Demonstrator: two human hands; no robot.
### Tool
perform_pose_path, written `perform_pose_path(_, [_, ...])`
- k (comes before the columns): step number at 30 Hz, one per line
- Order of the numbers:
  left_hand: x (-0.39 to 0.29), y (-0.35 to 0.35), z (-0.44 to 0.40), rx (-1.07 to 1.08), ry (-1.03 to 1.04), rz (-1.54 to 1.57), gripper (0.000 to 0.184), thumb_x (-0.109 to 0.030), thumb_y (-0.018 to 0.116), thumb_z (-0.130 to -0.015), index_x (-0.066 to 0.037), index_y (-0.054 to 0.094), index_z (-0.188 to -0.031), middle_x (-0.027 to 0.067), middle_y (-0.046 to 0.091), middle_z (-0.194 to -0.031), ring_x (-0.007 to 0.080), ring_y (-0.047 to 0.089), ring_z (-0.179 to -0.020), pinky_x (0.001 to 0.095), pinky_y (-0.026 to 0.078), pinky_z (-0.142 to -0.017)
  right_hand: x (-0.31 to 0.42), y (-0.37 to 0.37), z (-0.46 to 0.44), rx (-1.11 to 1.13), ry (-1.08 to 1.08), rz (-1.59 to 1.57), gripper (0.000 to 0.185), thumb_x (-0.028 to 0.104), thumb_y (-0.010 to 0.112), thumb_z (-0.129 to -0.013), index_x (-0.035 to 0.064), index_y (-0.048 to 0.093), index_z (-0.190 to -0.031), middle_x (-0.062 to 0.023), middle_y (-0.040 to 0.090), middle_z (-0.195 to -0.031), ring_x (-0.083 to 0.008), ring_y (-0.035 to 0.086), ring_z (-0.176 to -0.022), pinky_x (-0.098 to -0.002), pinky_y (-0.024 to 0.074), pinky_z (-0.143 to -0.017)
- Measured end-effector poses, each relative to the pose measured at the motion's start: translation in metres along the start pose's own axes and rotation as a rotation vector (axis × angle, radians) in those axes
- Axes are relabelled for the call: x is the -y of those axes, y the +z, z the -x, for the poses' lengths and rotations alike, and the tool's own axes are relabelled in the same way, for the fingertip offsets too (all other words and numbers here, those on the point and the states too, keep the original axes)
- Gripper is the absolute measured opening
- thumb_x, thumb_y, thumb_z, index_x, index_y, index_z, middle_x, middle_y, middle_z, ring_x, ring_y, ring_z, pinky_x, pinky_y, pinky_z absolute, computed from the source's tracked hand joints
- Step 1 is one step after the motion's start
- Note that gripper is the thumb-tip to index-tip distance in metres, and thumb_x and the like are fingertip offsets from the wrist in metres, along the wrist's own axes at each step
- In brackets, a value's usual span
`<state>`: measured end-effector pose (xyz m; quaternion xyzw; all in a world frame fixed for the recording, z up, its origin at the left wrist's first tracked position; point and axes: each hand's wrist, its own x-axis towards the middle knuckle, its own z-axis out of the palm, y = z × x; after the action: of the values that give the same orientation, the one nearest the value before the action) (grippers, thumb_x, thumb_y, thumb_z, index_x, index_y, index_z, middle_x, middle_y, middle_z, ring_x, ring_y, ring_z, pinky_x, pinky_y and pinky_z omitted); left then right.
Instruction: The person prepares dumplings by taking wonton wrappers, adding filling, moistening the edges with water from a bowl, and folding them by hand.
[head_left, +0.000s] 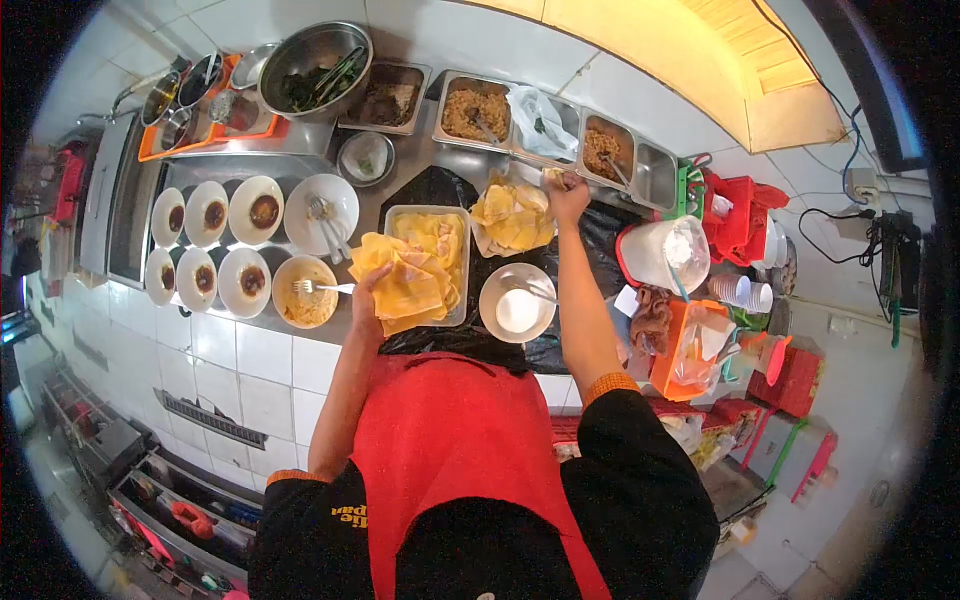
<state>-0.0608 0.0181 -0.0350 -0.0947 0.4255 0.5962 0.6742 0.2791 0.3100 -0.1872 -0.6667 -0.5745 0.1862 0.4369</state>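
My left hand is closed on the edge of a fanned stack of yellow wonton wrappers. The stack partly covers a white rectangular tray holding more yellow pieces. My right hand reaches forward, fingers pinched on a small pale-yellow folded wrapper; whether filling is inside cannot be seen. Just left of that hand lies a pile of folded yellow wontons. Between my forearms stands a white bowl with white contents and a spoon. Beside my left hand is a bowl of yellowish mixture with a fork.
Several white bowls with dark sauce line the counter's left side. Metal pans of filling and a large steel bowl of greens stand along the back. At right are a white tub and an orange basket.
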Motion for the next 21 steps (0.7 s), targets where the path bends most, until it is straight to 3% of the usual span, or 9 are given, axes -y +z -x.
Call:
perform_pose_path(6, [-0.001,0.016,0.004,-0.017,0.011,-0.070,0.043,-0.019,0.064,-0.092,-0.001,0.056,-0.130,0.0148,0.067,-0.121,0.0318,0.069,-0.107,0.0486,0.057,-0.094,0.025,-0.011,0.011,0.026,-0.163,0.097,0.029,0.005,0.083,-0.070,-0.0006,0.067,-0.093,-0.0137,0.070,-0.091,-0.0244,0.070,-0.088,-0.0333,0.0552,-0.077])
perform_pose_path(10, [-0.001,0.027,0.006,-0.047,-0.028,-0.048,0.043,-0.021,0.066,-0.091,-0.002,0.057,-0.129,0.0145,0.068,-0.118,0.0322,0.069,-0.105,0.0496,0.058,-0.093,0.071,-0.047,0.023,0.007,-0.356,0.080,0.028,0.002,0.081,-0.071,0.0006,0.064,-0.093,-0.0115,0.069,-0.088,-0.0229,0.069,-0.084,-0.0328,0.0556,-0.076])
perform_pose_path(12, [0.002,0.021,0.001,-0.037,-0.022,-0.033,0.044,-0.022,0.067,-0.091,-0.002,0.057,-0.128,0.0143,0.068,-0.115,0.0321,0.069,-0.102,0.0505,0.058,-0.092,0.088,-0.062,0.037,0.063,-0.122,-0.175,0.023,0.004,0.079,-0.072,0.0024,0.065,-0.091,-0.0117,0.068,-0.083,-0.0246,0.068,-0.077,-0.0355,0.0533,-0.072])
perform_pose_path(16, [0.004,0.017,-0.008,-0.079,-0.021,-0.006,0.041,-0.022,0.068,-0.089,-0.003,0.060,-0.124,0.0152,0.069,-0.113,0.0337,0.070,-0.100,0.0505,0.058,-0.091,0.136,-0.109,0.059,0.223,-0.135,-0.206,0.024,0.003,0.080,-0.073,0.0020,0.065,-0.091,-0.0085,0.067,-0.080,-0.0173,0.066,-0.073,-0.0315,0.0535,-0.068])
perform_pose_path(18, [-0.002,0.028,0.005,0.086,-0.097,0.012,0.039,-0.022,0.065,-0.088,-0.003,0.061,-0.122,0.0154,0.069,-0.110,0.0343,0.071,-0.099,0.0495,0.059,-0.089,0.182,-0.137,0.076,0.546,-0.120,0.012,0.022,0.002,0.080,-0.075,0.0005,0.065,-0.091,-0.0067,0.068,-0.083,-0.0147,0.067,-0.075,-0.0301,0.0548,-0.070])
perform_pose_path(21, [-0.001,0.036,-0.002,0.059,-0.163,-0.146,0.047,-0.028,0.064,-0.087,-0.005,0.061,-0.127,0.0162,0.069,-0.118,0.0357,0.070,-0.103,0.0536,0.056,-0.094,0.258,-0.161,0.109,0.639,-0.022,-0.191,0.021,-0.004,0.077,-0.080,0.0022,0.063,-0.093,-0.0026,0.066,-0.089,-0.0090,0.065,-0.085,-0.0252,0.0537,-0.071])
